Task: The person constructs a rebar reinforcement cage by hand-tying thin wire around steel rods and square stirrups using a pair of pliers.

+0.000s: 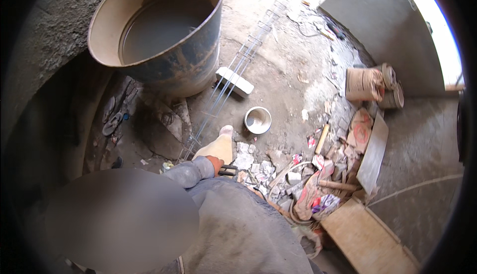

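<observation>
I make out neither of my own hands in the head view. Close below me is another person in dusty grey clothing (pixel 243 229), with a blurred patch covering the area at the left. From beside that patch reaches a grey sleeve (pixel 191 171). It ends in the person's closed hand (pixel 215 165), orange-brown in colour. Two dark parallel bars (pixel 228 170), perhaps tool handles, stick out of this hand; the rest is hidden. Just beyond lies a beige tapering shape (pixel 217 148), perhaps a trouser leg. A wire-tied rebar cage (pixel 233 70) runs along the floor towards it.
A large drum of murky water (pixel 198 53) stands at the upper left. Beside the rebar are a pale block (pixel 235 82) and a small white bucket (pixel 257 120). Broken rubble (pixel 293 177), a board (pixel 370 234) and stacked containers (pixel 365 84) line the right.
</observation>
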A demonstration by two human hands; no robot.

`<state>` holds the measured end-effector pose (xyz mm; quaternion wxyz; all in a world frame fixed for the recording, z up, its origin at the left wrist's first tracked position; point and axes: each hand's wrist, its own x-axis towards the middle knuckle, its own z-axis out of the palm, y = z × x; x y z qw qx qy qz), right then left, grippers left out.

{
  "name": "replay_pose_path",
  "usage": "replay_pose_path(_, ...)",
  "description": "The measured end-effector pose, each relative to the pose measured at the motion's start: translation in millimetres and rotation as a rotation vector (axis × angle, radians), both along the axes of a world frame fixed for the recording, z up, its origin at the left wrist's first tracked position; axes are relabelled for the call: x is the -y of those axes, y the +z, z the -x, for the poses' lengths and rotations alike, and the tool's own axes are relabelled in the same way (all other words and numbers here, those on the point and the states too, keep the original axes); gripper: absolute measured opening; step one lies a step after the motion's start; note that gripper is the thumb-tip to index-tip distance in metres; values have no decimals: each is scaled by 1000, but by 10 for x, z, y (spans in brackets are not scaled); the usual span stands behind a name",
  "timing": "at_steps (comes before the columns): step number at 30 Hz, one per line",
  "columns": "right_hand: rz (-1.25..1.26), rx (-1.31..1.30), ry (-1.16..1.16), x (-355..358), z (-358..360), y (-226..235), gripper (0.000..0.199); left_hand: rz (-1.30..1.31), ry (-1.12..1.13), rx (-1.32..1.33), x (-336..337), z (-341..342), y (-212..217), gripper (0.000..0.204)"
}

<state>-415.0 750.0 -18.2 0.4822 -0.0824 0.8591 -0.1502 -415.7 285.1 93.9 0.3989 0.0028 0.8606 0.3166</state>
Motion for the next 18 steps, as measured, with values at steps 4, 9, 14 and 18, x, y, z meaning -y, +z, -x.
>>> replay_pose_path(4,-70,-128,286,101,1053,9,39,-106,109,-54,54,251,-46,44)
replay_pose_path(9,-199,-58,330,1021,2145,1065,44,-49,300,80,86,528,129,48)
replay_pose_path(14,155,114,632,970,2873,1328,38,4,536,145,-139,636,61,42)
replay_pose_path(18,195,323,746,1281,3268,1608,35,-99,727,255,-444,503,151,32)
